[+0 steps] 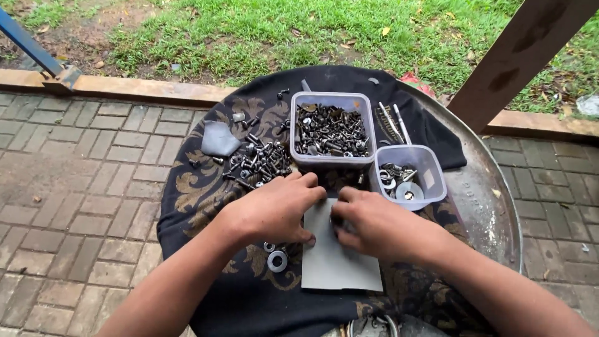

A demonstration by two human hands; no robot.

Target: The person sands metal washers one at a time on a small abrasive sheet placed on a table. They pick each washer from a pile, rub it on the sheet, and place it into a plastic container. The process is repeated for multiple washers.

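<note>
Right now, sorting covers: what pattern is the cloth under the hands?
Black cloth with gold ornamental scrollwork; head view.

Matt grey sheet (340,262) lies on patterned black cloth (206,187); translucent plastic tubs (430,165) hold glossy metal bolts (331,131).

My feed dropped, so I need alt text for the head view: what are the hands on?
Both hands, left hand and right hand, rest on a grey card lying on a black patterned cloth over a round metal table. Behind them sit a tub of bolts, a smaller tub of washers and loose bolts.
</note>
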